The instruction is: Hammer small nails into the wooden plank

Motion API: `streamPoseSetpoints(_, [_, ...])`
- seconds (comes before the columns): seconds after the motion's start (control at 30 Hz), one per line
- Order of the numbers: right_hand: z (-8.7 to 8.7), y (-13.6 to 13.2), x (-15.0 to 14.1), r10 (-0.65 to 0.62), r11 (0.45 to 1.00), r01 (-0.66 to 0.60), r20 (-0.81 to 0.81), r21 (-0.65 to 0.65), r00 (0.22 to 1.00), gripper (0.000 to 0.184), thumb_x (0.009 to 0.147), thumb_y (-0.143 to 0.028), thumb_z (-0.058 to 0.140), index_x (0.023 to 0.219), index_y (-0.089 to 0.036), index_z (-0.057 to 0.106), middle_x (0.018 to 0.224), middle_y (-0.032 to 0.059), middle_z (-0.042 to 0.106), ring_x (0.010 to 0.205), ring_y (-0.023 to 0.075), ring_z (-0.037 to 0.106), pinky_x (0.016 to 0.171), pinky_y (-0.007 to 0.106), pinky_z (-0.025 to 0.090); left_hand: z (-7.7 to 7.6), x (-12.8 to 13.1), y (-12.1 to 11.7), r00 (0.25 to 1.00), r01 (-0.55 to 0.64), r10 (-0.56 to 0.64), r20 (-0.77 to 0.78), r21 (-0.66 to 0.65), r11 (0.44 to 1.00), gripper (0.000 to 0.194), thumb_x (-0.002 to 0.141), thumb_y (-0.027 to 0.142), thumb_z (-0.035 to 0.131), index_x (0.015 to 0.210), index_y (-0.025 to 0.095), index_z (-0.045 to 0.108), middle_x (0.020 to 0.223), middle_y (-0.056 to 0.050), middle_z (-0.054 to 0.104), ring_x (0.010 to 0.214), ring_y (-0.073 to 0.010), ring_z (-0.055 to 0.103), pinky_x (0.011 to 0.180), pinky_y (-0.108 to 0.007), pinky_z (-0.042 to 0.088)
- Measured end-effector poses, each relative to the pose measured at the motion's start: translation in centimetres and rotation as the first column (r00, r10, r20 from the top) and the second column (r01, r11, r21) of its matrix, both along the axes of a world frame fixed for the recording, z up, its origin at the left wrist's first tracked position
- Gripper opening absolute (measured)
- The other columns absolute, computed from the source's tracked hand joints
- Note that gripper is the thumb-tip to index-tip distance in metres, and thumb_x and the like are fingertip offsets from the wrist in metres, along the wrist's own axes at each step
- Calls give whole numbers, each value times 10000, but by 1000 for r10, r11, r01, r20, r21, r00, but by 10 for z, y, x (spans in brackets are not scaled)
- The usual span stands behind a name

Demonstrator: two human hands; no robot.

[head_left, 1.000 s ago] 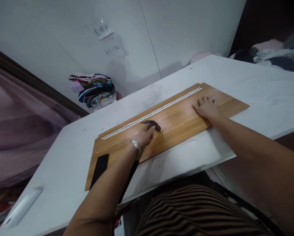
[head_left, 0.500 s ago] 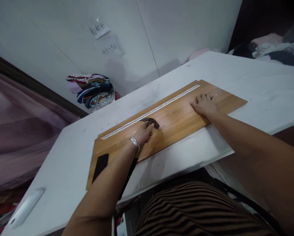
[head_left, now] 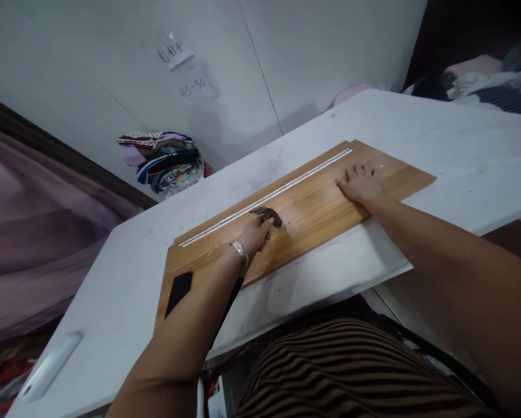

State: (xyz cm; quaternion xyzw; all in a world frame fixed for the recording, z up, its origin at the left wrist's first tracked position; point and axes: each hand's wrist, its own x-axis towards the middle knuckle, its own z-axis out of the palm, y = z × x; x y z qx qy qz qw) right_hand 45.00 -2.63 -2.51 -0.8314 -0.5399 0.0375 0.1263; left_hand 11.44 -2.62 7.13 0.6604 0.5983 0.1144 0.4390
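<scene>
My left hand [head_left: 255, 232], with a silvery bracelet at its wrist, is closed on a dark brown curved piece [head_left: 272, 216] whose kind I cannot make out. The piece rests at the middle of a wood-grain board [head_left: 304, 197], with small dark crumbs beside it. My right hand [head_left: 359, 183] lies on the right part of the board, fingers spread and holding nothing. A white ruled strip [head_left: 269, 195] runs along the board's far side. Under my left forearm a black flat object [head_left: 179, 289] lies partly hidden on the board.
The board lies on a white table [head_left: 112, 290]. A long white object [head_left: 53, 366] is at the table's left corner. Folded clothes [head_left: 166, 159] are stacked beyond the far edge, by the wall. More cloth [head_left: 491, 81] lies at the back right; a pink curtain [head_left: 38, 232] hangs left.
The view has shifted very slightly. Both hands keep nearly the same places, the left still closed on the dark brown piece and the right still flat on the board.
</scene>
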Motion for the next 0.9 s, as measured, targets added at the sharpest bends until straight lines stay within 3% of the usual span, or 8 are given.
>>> streamPoseSetpoints(0.27, [1,1,-1,-2,1000,2,-13,5,1000,641,1048,-506,224,1371,-95,595,1494,251,511,1405,394,385,1128,598,261,-2,0,-2,1000,18,-18,-10,14,1000,182,988,345,575,895,190,559,543,69,512,355,-66,425,361,-177,304])
streamPoseSetpoints(0.5, [-1,2,1,-8,1000,8,-6,12,1000,657,1049,-529,217,1366,-105,606,1480,239,527,1397,386,397,1115,593,277,2,-1,-2,1000,18,-18,-7,14,1000,176,999,350,541,1029,183,584,539,74,508,359,-75,420,372,-182,309])
streamPoseSetpoints(0.9, [1,2,1,-11,1000,11,-1,-6,1000,641,1045,-505,230,1365,-97,607,1483,242,523,1385,385,408,1118,583,275,3,2,-2,999,16,-15,-35,25,1000,165,1005,331,518,965,183,580,551,69,507,360,-77,417,367,-198,320])
